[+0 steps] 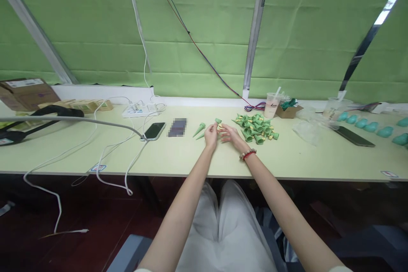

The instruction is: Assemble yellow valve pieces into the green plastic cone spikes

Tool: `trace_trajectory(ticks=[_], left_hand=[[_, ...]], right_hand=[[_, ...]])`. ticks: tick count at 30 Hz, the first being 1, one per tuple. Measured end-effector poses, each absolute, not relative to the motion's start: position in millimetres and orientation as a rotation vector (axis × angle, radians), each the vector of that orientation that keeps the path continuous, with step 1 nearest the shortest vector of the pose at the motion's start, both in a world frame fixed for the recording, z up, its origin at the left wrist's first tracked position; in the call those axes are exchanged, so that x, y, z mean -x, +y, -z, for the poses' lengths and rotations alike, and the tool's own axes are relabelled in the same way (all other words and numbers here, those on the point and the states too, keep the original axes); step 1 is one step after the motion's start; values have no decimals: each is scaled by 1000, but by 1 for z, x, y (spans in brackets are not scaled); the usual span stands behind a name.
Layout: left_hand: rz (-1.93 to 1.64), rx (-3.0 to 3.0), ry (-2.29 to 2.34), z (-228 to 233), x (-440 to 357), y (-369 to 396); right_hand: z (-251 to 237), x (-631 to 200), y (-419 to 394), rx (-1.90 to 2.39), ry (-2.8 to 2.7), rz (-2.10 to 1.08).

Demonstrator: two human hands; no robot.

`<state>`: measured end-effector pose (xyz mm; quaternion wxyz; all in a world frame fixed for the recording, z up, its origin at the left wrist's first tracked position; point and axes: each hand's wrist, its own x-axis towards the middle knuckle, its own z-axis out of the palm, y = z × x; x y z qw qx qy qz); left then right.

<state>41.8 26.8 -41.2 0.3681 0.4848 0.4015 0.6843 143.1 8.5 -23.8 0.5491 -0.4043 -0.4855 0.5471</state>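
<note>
My left hand (211, 136) is closed in a pinch on a small green cone-shaped piece (218, 120), whose wide end sticks up past the fingertips. Close by on its right, my right hand (232, 136) has its fingers stretched and apart, with a beaded bracelet at the wrist. A bit of yellow shows between the two hands, too small to make out. Left of my left hand lie loose green cones (199, 129), one partly hidden by it. Beyond my right hand sits a pile of green cones (257, 126) with small yellow parts among them.
Left on the table (172, 157) are a phone (153, 131), a blurred-out dark rectangle (177, 127), white cables and a power strip (140, 111). To the right stand a drink cup (271, 105), a small carton (288, 111), a plastic bag (307, 129), another phone (354, 136) and several teal pieces (371, 126).
</note>
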Motion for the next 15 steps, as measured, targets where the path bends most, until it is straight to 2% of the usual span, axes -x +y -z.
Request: trace_trajectory(ticks=[6,15], left_hand=[[-1769,-1319,1057,43,-43,28],[-1777,-1419,1158,43,-41,27]], right_hand=[[28,-149,17,796,-1045,-1588],[31,-149,22,873,-975,-1488]])
